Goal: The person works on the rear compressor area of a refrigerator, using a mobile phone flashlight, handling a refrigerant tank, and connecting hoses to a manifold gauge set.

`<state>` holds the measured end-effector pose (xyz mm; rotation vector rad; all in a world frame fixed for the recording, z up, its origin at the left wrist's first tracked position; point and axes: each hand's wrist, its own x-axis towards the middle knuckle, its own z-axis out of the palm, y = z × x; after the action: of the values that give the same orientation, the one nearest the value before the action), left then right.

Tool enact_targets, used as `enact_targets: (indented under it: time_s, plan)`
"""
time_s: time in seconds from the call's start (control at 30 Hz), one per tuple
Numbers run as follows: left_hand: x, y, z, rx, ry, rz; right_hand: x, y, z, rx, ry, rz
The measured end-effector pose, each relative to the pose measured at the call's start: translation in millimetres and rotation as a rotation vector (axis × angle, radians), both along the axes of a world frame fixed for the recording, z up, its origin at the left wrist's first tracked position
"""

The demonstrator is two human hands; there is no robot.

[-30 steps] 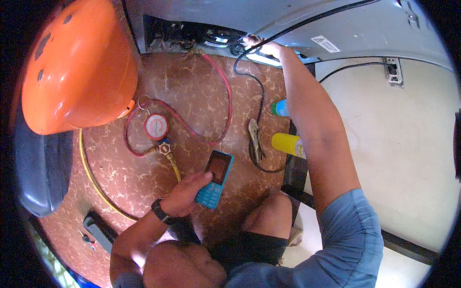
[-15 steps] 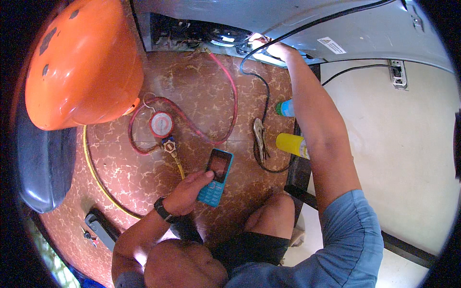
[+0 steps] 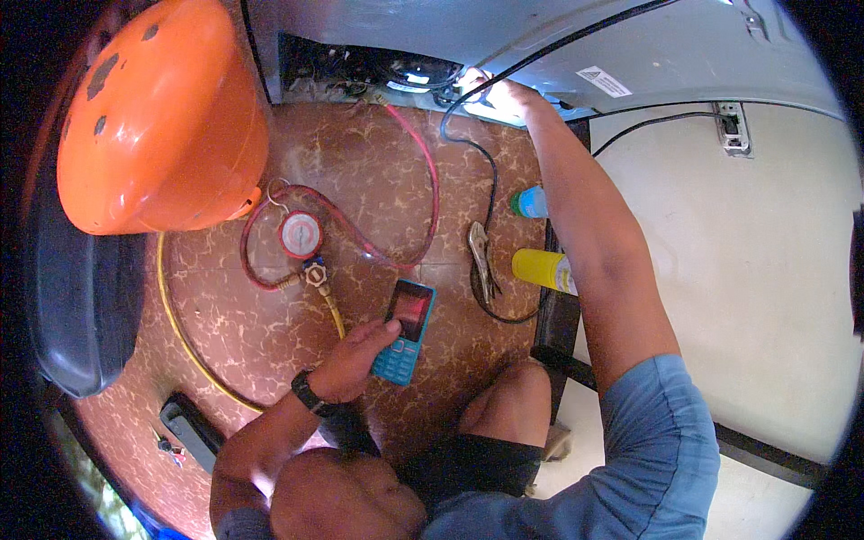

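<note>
My left hand (image 3: pixel 360 360) grips a turquoise keypad phone (image 3: pixel 400 351), thumb beside its reddish screen. My right hand (image 3: pixel 495 94) reaches into the low opening of a grey appliance (image 3: pixel 648 54), beside a black compressor (image 3: pixel 423 70); its fingers are bent around something small that glare hides. A red hose (image 3: pixel 432 180) runs from that opening down to a round gauge (image 3: pixel 300 234) with a valve (image 3: pixel 315 275) and yellow hose (image 3: pixel 175 319) on the floor. A black cord (image 3: pixel 493 180) passes near my right hand and loops by steel locking pliers (image 3: pixel 480 252).
An orange tank (image 3: pixel 162 117) stands on a dark base (image 3: pixel 85 315) at left. A blue can (image 3: pixel 530 202) and yellow can (image 3: pixel 535 266) lie beside my right arm. A socket (image 3: pixel 733 129) sits on the pale right-hand surface (image 3: pixel 738 270); a dark tool (image 3: pixel 193 423) lies lower left.
Both hands stay in nearly the same places, with the right still inside the opening. The view has shifted slightly, and the phone screen looks a little brighter red.
</note>
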<state>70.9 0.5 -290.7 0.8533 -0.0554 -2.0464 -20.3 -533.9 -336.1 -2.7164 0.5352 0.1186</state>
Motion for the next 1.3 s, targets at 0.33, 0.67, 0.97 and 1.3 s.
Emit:
enact_targets:
  time_s: [0.33,0.67,0.97,1.3]
  plan:
    - [-6.3,7.0,1.2,0.070,0.048,0.007,22.4,55.7,42.6,-0.200,0.218,-0.100]
    - [-17.8,-2.9,20.6,0.022,0.040,0.029,-63.2,227.0,70.2,-0.070,-0.509,-0.496]
    - [-28.8,-21.4,33.4,-0.019,0.075,0.077,-182.9,506.9,-10.3,0.051,-0.122,-0.828]
    - [-34.8,-15.4,42.5,-0.023,0.093,0.132,-167.9,544.8,-63.1,-0.199,-0.104,-0.628]
